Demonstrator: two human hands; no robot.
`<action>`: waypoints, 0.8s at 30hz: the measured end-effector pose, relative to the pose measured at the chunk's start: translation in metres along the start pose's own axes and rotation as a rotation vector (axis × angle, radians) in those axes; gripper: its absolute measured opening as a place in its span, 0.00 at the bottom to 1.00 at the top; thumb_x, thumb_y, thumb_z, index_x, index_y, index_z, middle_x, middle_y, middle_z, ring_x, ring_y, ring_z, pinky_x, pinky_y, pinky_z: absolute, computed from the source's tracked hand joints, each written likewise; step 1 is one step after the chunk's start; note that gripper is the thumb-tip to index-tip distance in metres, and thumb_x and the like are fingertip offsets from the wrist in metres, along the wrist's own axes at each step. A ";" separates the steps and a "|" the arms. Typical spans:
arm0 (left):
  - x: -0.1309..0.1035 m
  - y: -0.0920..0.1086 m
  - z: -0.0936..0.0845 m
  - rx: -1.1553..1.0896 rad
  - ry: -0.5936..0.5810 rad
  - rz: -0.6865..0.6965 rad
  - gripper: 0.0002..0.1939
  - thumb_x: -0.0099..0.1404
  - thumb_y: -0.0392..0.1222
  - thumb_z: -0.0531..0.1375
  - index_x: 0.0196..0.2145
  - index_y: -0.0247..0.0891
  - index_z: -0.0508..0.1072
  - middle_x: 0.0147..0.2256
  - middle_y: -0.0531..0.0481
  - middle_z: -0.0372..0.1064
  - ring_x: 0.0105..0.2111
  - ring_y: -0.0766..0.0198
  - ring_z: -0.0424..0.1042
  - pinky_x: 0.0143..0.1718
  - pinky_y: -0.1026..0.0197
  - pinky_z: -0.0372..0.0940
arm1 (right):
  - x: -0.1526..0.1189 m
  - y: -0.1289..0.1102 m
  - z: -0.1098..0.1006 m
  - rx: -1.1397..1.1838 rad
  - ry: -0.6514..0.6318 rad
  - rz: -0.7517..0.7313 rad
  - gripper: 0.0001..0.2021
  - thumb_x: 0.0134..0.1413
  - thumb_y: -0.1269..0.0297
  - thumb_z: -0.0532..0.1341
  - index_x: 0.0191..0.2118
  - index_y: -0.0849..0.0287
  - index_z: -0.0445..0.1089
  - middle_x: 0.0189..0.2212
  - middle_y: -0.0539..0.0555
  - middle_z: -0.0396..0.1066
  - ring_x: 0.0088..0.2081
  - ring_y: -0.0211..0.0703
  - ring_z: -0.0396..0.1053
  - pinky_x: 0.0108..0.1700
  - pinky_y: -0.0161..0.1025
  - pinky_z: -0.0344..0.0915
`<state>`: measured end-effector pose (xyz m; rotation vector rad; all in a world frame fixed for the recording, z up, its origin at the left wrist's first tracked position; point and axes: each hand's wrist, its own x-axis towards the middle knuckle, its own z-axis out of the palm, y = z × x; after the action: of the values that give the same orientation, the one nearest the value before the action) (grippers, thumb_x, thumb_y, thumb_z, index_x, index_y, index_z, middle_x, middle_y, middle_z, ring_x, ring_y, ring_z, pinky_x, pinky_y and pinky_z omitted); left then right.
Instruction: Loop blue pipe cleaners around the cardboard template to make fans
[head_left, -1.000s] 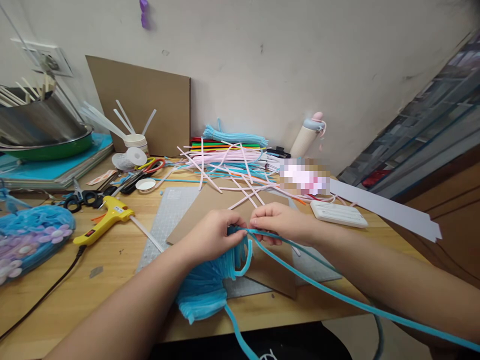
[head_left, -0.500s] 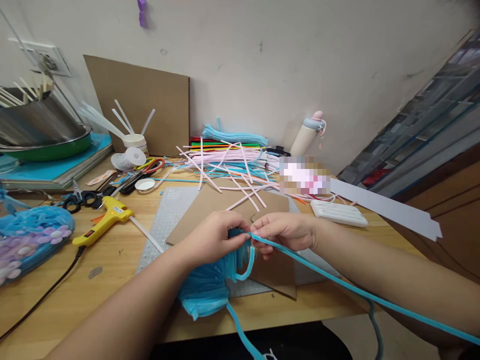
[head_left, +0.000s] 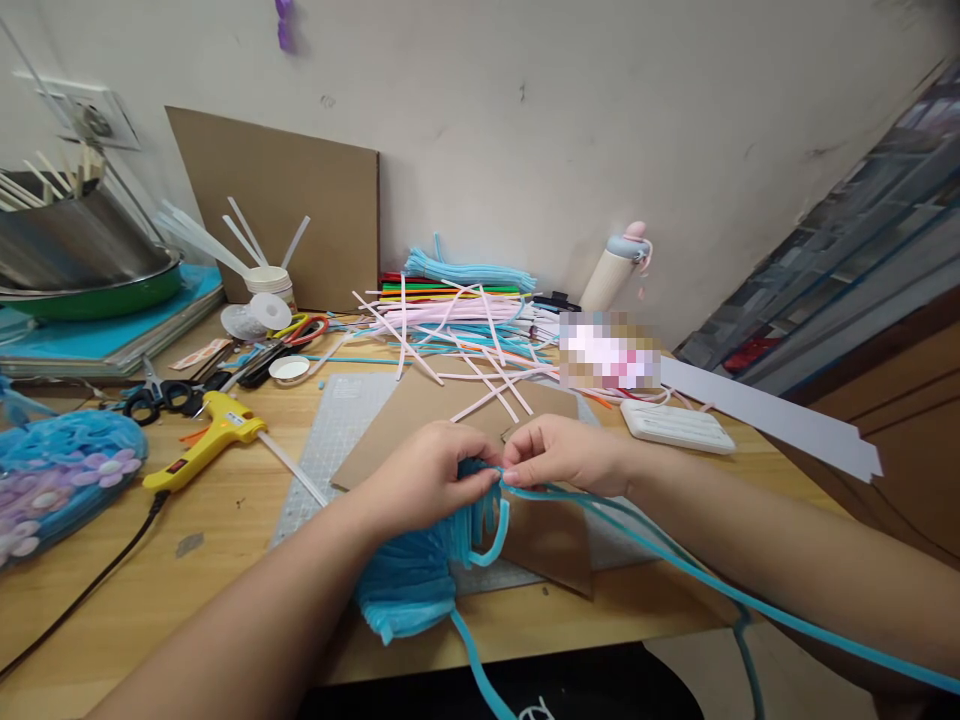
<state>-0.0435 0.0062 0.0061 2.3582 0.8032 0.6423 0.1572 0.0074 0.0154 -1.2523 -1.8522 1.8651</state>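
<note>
In the head view my left hand (head_left: 442,475) is closed on the top edge of a blue fuzzy piece (head_left: 409,580), which looks made of pipe cleaners in close rows. My right hand (head_left: 566,458) pinches a long blue pipe cleaner (head_left: 675,550) right beside the left fingertips. That strand runs from the pinch down to the right, past my right forearm. A short loop curls off the piece's right side, and a loose tail hangs from its lower corner over the table edge. My fingers hide the exact spot where strand and piece meet.
Under my hands lie a cardboard sheet (head_left: 390,420) and a grey cutting mat (head_left: 345,400). A yellow glue gun (head_left: 217,435), scissors (head_left: 161,395) and a blue flowered piece (head_left: 67,480) are on the left. Pink pipe cleaners (head_left: 442,320) pile up behind; a white power strip (head_left: 675,427) sits right.
My right hand has turned, with its thumb and fingers now pinching from above. The long strand hangs lower near the pinch, and a second length shows beside it. My left hand has barely moved.
</note>
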 end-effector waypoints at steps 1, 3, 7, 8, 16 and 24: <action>0.000 -0.001 0.001 -0.006 -0.004 -0.014 0.06 0.58 0.39 0.55 0.32 0.38 0.72 0.29 0.52 0.70 0.30 0.66 0.66 0.33 0.64 0.57 | -0.002 -0.003 0.002 -0.109 0.044 -0.030 0.10 0.45 0.60 0.61 0.26 0.64 0.66 0.18 0.46 0.58 0.21 0.30 0.53 0.23 0.30 0.49; 0.000 -0.001 0.002 -0.019 -0.012 -0.034 0.07 0.57 0.39 0.55 0.32 0.38 0.72 0.29 0.52 0.70 0.29 0.66 0.66 0.32 0.65 0.57 | -0.006 -0.008 0.005 -0.336 0.117 -0.079 0.10 0.47 0.60 0.59 0.25 0.63 0.66 0.18 0.46 0.58 0.22 0.31 0.53 0.23 0.31 0.49; 0.000 -0.002 0.002 -0.059 -0.031 -0.068 0.07 0.57 0.39 0.55 0.33 0.38 0.72 0.29 0.52 0.70 0.29 0.67 0.66 0.31 0.65 0.57 | -0.013 -0.016 0.014 -0.688 0.219 -0.172 0.09 0.50 0.62 0.56 0.25 0.62 0.67 0.20 0.47 0.62 0.23 0.32 0.56 0.25 0.31 0.50; 0.000 -0.002 0.002 -0.070 -0.034 -0.080 0.07 0.57 0.39 0.55 0.33 0.38 0.72 0.28 0.52 0.70 0.28 0.67 0.66 0.30 0.65 0.57 | -0.014 -0.017 0.016 -0.751 0.238 -0.196 0.09 0.51 0.63 0.55 0.26 0.61 0.67 0.21 0.48 0.64 0.24 0.33 0.57 0.25 0.31 0.50; 0.001 -0.001 0.001 -0.126 -0.045 -0.132 0.09 0.57 0.39 0.55 0.33 0.36 0.72 0.28 0.52 0.71 0.28 0.67 0.66 0.29 0.66 0.57 | -0.010 -0.013 0.028 -1.192 0.374 -0.414 0.06 0.49 0.70 0.54 0.24 0.61 0.64 0.21 0.51 0.66 0.26 0.37 0.60 0.29 0.34 0.51; 0.003 -0.010 0.001 -0.214 0.008 -0.178 0.09 0.56 0.41 0.55 0.31 0.35 0.72 0.28 0.52 0.70 0.28 0.66 0.66 0.30 0.66 0.58 | -0.004 -0.004 0.021 -0.679 0.370 -0.278 0.03 0.50 0.68 0.54 0.31 0.60 0.62 0.20 0.48 0.61 0.23 0.34 0.56 0.25 0.33 0.50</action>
<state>-0.0444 0.0143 -0.0002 2.0670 0.8896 0.6300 0.1440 -0.0094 0.0170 -1.3075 -2.3567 0.8056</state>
